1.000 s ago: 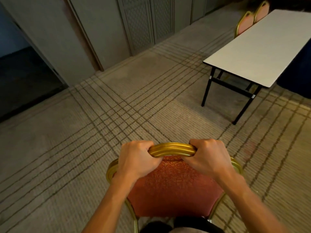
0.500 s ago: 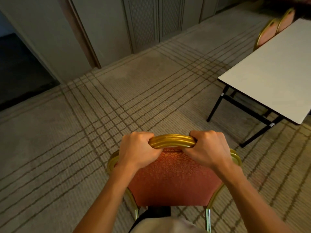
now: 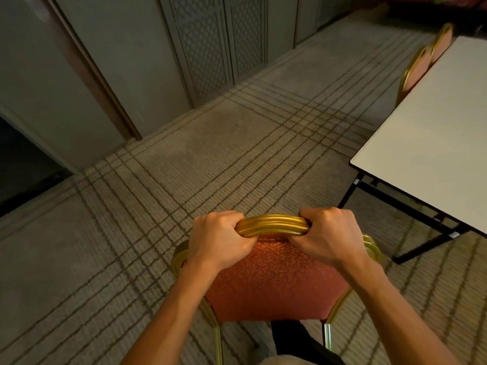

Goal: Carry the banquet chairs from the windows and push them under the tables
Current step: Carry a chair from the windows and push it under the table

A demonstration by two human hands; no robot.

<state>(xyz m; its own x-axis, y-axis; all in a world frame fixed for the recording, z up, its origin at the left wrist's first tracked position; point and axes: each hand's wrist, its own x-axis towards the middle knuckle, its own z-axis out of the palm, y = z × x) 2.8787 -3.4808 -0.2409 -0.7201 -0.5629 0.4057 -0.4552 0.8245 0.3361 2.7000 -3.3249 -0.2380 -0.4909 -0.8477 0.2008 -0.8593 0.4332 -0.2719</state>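
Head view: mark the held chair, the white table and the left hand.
held chair [image 3: 274, 285], head view, on the red backrest cushion.
white table [image 3: 434, 143], head view, on the bare tabletop.
left hand [image 3: 218, 241], head view, on the back of the hand.

Bare left hand [image 3: 218, 241], bare right hand [image 3: 329, 238], bare forearms [image 3: 171, 312], dark trouser leg [image 3: 287, 335]

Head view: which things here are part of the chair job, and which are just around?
Job: held chair, gripped at its gold top rail by the left hand and right hand; white table; two chairs at the table's far side.
Just there: patterned carpet; grey wall panels; dark doorway.
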